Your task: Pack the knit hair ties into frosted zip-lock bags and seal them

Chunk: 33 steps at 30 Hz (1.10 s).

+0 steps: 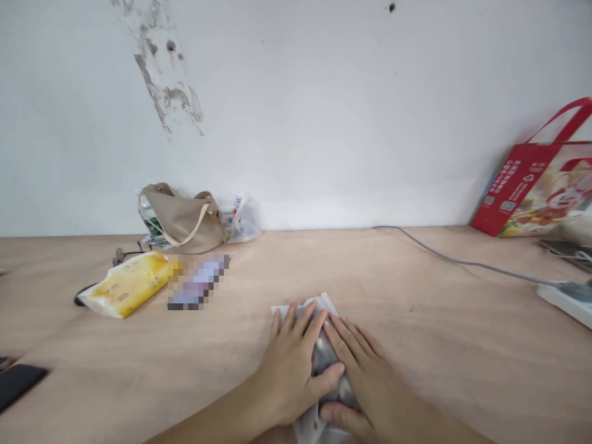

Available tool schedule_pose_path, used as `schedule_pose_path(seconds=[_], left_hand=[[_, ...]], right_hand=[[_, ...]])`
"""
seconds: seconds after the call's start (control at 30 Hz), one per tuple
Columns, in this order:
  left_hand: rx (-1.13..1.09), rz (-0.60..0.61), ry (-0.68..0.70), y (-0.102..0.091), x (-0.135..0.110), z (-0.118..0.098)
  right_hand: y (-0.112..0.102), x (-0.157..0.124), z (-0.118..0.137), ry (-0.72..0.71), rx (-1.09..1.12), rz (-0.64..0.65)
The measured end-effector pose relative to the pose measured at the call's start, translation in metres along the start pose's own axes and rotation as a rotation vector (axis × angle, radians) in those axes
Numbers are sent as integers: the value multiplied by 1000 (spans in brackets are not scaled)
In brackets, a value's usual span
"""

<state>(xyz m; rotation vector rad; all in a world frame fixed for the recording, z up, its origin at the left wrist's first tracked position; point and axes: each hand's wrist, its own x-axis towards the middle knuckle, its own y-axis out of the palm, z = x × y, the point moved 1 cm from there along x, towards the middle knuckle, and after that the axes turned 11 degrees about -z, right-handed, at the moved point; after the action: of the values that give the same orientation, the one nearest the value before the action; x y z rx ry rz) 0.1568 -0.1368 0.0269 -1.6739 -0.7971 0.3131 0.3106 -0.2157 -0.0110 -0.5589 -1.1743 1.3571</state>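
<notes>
My left hand (291, 367) and my right hand (363, 376) lie side by side, fingers stretched flat, on a folded pale grey-and-white cloth (324, 303) at the near middle of the wooden table (416, 308). The fingertips of both hands meet over the cloth's far part. My left thumb crosses onto a darker grey patch of the cloth (324, 357) between the hands. Most of the cloth is hidden under my palms; only its far edge and a near corner show.
A yellow tissue pack (124, 285) and a blurred flat item (198, 282) lie at left, a beige bag (182, 219) and a clear plastic bag (240, 221) by the wall. A red gift bag (531, 188), grey cable (462, 262) and white power strip (567, 301) sit right. A black phone (16, 383) lies far left.
</notes>
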Motion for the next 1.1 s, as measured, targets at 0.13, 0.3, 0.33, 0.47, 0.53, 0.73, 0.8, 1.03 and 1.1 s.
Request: schedule_pose_path(seconds=[0.13, 0.3, 0.33, 0.47, 0.53, 0.73, 0.8, 1.03, 1.1], left_hand=[[36, 16, -31, -21, 10, 0], [109, -30, -64, -24, 3, 1], [95, -65, -17, -17, 0, 2], [36, -199, 213, 16, -12, 7], [28, -236, 242, 25, -14, 9], [20, -51, 137, 12, -7, 2], [-8, -9, 99, 7, -5, 0], [-67, 49, 48, 4, 2, 2], [-70, 72, 45, 2, 5, 3]], right_hand=[[-17, 7, -15, 148, -31, 37], [-30, 5, -22, 178, -101, -101], [-30, 5, -18, 107, -88, -121], [-20, 3, -5, -60, -49, -132], [-15, 2, -3, -59, -41, -121], [-7, 1, -11, 23, -31, -67], [-5, 1, -14, 55, -34, -48], [-8, 6, -17, 141, -8, 23], [-10, 7, -16, 154, -4, 35]])
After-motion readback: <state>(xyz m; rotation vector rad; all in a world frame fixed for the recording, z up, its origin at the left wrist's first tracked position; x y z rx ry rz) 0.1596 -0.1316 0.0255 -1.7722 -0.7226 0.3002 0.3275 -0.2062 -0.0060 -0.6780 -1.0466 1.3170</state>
